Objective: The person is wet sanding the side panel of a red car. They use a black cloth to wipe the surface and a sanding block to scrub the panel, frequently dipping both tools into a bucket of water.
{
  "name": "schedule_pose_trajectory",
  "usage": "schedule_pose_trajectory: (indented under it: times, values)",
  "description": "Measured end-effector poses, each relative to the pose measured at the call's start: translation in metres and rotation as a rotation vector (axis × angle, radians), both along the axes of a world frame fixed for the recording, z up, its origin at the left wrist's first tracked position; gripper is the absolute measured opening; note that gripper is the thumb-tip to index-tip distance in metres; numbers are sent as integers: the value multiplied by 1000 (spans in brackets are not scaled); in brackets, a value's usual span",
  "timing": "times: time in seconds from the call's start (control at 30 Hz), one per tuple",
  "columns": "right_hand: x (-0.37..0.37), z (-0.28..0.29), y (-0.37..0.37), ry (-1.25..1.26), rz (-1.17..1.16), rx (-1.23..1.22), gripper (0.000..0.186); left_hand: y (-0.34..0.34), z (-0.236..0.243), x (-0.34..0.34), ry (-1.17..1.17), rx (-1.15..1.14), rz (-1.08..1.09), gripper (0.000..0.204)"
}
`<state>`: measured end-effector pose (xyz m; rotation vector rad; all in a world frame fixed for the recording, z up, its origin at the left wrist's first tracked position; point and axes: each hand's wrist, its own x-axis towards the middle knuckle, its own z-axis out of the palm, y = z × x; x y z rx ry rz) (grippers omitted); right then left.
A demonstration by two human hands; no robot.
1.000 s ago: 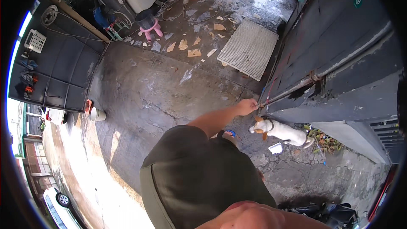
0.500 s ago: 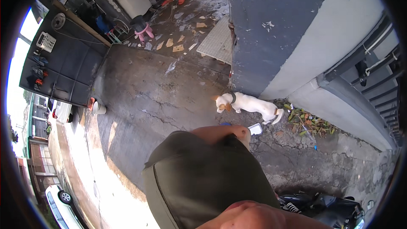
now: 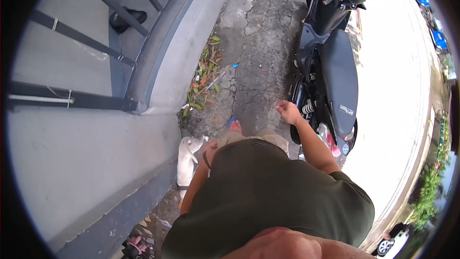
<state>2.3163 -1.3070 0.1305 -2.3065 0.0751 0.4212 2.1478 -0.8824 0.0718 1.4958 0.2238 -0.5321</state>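
My right hand (image 3: 289, 111) is held out in front of me, beside the parked motor scooter (image 3: 338, 67). Its fingers are loosely curled in, and nothing shows in them. Low by my left hip is my left hand (image 3: 210, 152), with a dark band at the wrist. Its fingers are mostly hidden against my shorts, so their pose cannot be made out. Close to that hand stands a white dog (image 3: 185, 165) with a dark collar, between me and the wall. One foot in a blue flip-flop (image 3: 233, 123) shows ahead of my shorts.
A grey wall (image 3: 96, 158) with a barred railing (image 3: 91, 43) runs along my left; a black shoe (image 3: 127, 19) lies behind the bars. Dry leaves (image 3: 203, 81) gather at the wall's foot. Cracked concrete (image 3: 258, 48) stretches ahead, with a sunlit road on the right.
My view has swung round to the right, bringing the scooter close. The dog now appears at my left. The white tray-like thing by my arm is out of sight.
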Motion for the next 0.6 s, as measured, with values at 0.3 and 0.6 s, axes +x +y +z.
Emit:
schedule_pose_trajectory:
  times: [0.3, 0.6]
  values:
    - [31, -4, -101, 234, -521, -70, 22, -62, 12, 196, 119, 132, -516, 44]
    - [516, 17, -59, 137, -151, 89, 35, -136, 60, 501, 93, 289, -418, 49]
